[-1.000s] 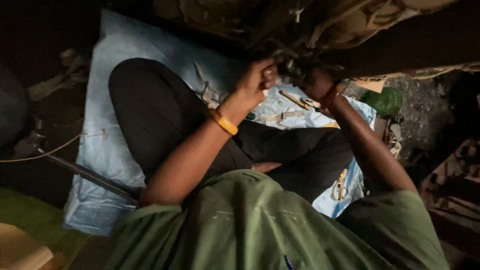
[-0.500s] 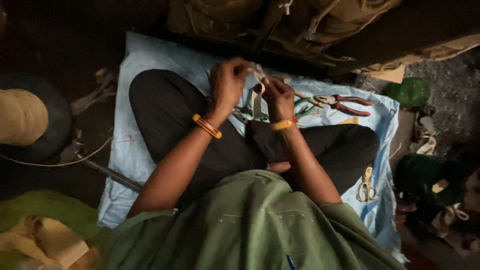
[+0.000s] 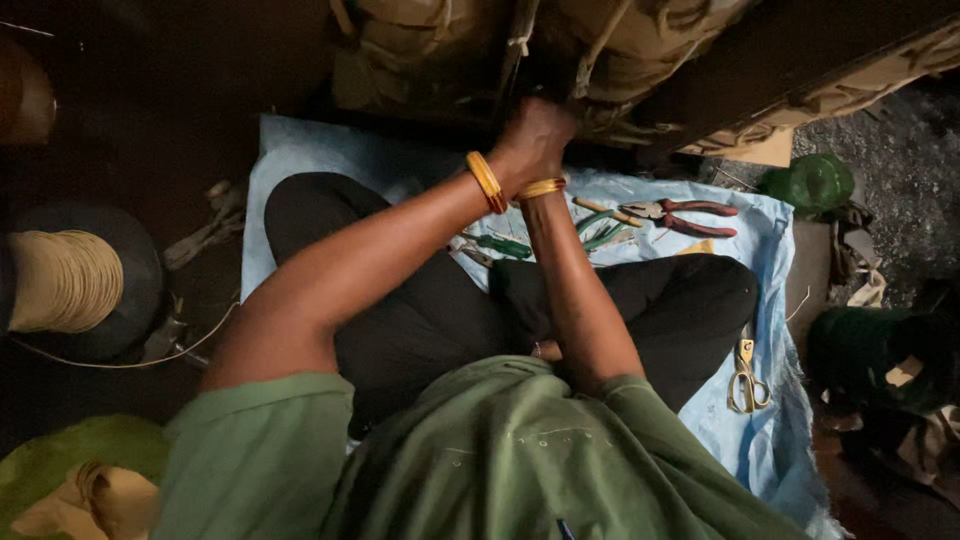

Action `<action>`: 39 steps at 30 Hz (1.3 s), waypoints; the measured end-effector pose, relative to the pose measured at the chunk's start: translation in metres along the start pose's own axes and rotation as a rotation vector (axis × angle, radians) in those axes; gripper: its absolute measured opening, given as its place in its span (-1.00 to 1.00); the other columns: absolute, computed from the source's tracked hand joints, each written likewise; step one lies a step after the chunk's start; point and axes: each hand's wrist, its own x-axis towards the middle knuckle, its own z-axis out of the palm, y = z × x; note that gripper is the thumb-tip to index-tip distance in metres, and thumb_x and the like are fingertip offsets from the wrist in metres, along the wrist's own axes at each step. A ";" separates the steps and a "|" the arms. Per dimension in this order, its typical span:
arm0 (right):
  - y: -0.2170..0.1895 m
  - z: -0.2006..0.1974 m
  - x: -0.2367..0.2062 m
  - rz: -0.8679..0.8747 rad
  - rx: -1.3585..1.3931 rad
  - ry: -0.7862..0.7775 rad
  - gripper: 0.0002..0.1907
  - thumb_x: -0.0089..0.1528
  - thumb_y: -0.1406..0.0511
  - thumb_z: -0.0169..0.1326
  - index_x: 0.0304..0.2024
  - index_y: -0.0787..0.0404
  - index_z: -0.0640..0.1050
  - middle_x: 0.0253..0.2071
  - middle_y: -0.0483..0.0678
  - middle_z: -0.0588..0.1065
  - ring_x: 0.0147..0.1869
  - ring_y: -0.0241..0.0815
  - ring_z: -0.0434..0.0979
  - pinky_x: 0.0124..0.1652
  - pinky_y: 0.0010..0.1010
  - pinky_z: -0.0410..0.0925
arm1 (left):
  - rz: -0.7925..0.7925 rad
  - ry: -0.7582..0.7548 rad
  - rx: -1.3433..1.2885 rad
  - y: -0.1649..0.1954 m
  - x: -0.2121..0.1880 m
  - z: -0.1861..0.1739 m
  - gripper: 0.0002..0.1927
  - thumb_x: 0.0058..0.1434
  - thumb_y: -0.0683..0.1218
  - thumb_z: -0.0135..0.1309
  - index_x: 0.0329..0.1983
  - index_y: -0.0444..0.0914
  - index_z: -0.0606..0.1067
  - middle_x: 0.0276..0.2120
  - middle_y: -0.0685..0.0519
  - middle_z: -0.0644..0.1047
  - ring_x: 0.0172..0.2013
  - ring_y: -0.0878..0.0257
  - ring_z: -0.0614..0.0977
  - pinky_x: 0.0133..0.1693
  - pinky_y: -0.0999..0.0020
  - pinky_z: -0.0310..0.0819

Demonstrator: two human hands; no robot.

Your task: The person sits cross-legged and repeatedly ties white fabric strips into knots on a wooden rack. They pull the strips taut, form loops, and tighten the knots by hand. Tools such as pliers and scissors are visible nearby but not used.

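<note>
From the head view, I sit cross-legged on the pale blue sheet (image 3: 320, 160) with both arms stretched forward, so that the work sits right above my knees and my tools lie within easy reach. My left hand (image 3: 530, 135) is curled closed on a dark upright bar (image 3: 508, 70) at the edge of the wrapped, tan-coloured frame (image 3: 640, 50); the bar's long axis runs almost straight up the picture, leaning slightly, and it points away from me into the frame. My right hand (image 3: 562, 140) is tucked behind and against the left one, mostly hidden, so I cannot tell whether it is closed on anything. The gold bangles (image 3: 486, 181) ride at my wrists, nearly touching each other. Just beyond my shins lie the red-handled pliers (image 3: 690, 215), handles pointing right, and the green-handled tools (image 3: 600, 228) beside them. The yellow scissors (image 3: 744, 378) rest by my right knee, blades pointing away from me. A spool of pale cord (image 3: 62, 282) stands well apart on my left.
</note>
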 end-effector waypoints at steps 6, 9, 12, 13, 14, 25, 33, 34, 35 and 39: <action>0.002 -0.021 0.001 0.018 -0.080 0.004 -0.82 0.31 0.23 0.24 -0.24 0.23 0.61 -0.42 -0.17 0.48 -0.46 -0.34 0.35 -0.46 -0.49 0.20 | -0.102 0.058 -0.064 -0.002 -0.001 0.010 -0.89 0.21 -0.06 0.11 -0.32 -0.16 0.61 -0.38 -0.06 0.60 -0.30 0.02 0.66 -0.30 0.08 0.49; 0.006 -0.035 -0.009 0.090 -0.167 0.016 -0.82 0.31 0.23 0.24 -0.25 0.21 0.60 -0.43 -0.18 0.47 -0.47 -0.35 0.32 -0.48 -0.50 0.18 | -0.221 -0.052 -0.064 0.008 -0.026 0.013 -0.87 0.20 -0.06 0.11 -0.31 -0.18 0.62 -0.37 -0.09 0.61 -0.30 -0.01 0.66 -0.31 0.07 0.51; 0.015 -0.041 -0.022 0.161 -0.202 0.011 -0.82 0.31 0.22 0.25 -0.27 0.19 0.60 -0.44 -0.19 0.46 -0.49 -0.37 0.30 -0.50 -0.52 0.15 | -0.327 -0.177 -0.080 -0.005 -0.063 0.008 -0.86 0.20 -0.06 0.11 -0.30 -0.20 0.62 -0.35 -0.12 0.62 -0.30 -0.03 0.67 -0.33 0.06 0.52; 0.020 -0.039 -0.023 0.181 -0.203 0.006 -0.82 0.31 0.21 0.25 -0.27 0.19 0.60 -0.45 -0.20 0.45 -0.50 -0.37 0.29 -0.50 -0.52 0.14 | -0.326 -0.178 -0.094 -0.018 -0.073 0.005 -0.85 0.20 -0.06 0.12 -0.29 -0.20 0.62 -0.35 -0.13 0.63 -0.30 -0.04 0.68 -0.33 0.05 0.53; 0.026 -0.035 -0.023 0.200 -0.190 -0.009 -0.81 0.31 0.21 0.25 -0.27 0.18 0.60 -0.45 -0.20 0.45 -0.50 -0.38 0.28 -0.51 -0.52 0.13 | -0.311 -0.161 -0.105 -0.032 -0.084 0.001 -0.81 0.12 -0.01 0.16 -0.34 -0.22 0.62 -0.40 -0.14 0.63 -0.36 -0.06 0.68 -0.40 0.04 0.52; 0.076 0.012 -0.003 -0.292 -0.612 -0.116 -0.46 0.16 0.36 0.18 0.21 0.23 0.41 0.20 0.04 0.48 0.23 -0.06 0.48 0.19 -0.25 0.39 | -0.136 0.010 -0.067 -0.092 -0.041 -0.023 -0.82 0.19 -0.16 0.08 -0.23 -0.34 0.62 -0.34 -0.26 0.61 -0.30 -0.14 0.66 -0.27 0.00 0.54; 0.060 0.028 0.009 0.319 0.834 -0.063 -0.62 0.41 0.25 -0.16 0.21 0.26 0.43 0.24 0.08 0.44 0.33 0.04 0.40 0.35 -0.14 0.23 | 0.033 0.292 -0.045 -0.098 -0.022 -0.026 -0.73 0.13 -0.20 0.06 -0.12 -0.36 0.60 -0.21 -0.27 0.61 -0.21 -0.16 0.64 -0.14 0.02 0.54; 0.060 0.028 0.010 0.387 0.905 -0.012 -0.62 0.41 0.22 -0.15 0.20 0.27 0.43 0.22 0.07 0.44 0.31 0.03 0.39 0.34 -0.14 0.23 | 0.038 0.280 -0.051 -0.097 -0.020 -0.028 -0.73 0.12 -0.19 0.06 -0.12 -0.36 0.60 -0.20 -0.27 0.61 -0.21 -0.16 0.64 -0.13 0.02 0.54; 0.061 0.027 0.010 0.303 0.764 -0.001 -0.65 0.38 0.26 -0.13 0.17 0.25 0.45 0.18 0.04 0.47 0.24 -0.03 0.45 0.26 -0.18 0.30 | 0.043 0.271 -0.057 -0.095 -0.019 -0.030 -0.73 0.12 -0.19 0.06 -0.13 -0.36 0.60 -0.20 -0.27 0.60 -0.21 -0.17 0.64 -0.13 0.02 0.54; 0.057 0.018 0.003 0.195 0.627 -0.131 -0.81 0.36 0.30 0.00 0.03 0.15 0.50 -0.09 -0.11 0.51 -0.18 -0.23 0.46 -0.14 -0.37 0.35 | -0.122 0.122 -0.300 -0.093 -0.019 -0.038 -0.77 0.12 -0.11 0.12 -0.24 -0.34 0.61 -0.31 -0.25 0.62 -0.34 -0.18 0.64 -0.27 -0.03 0.52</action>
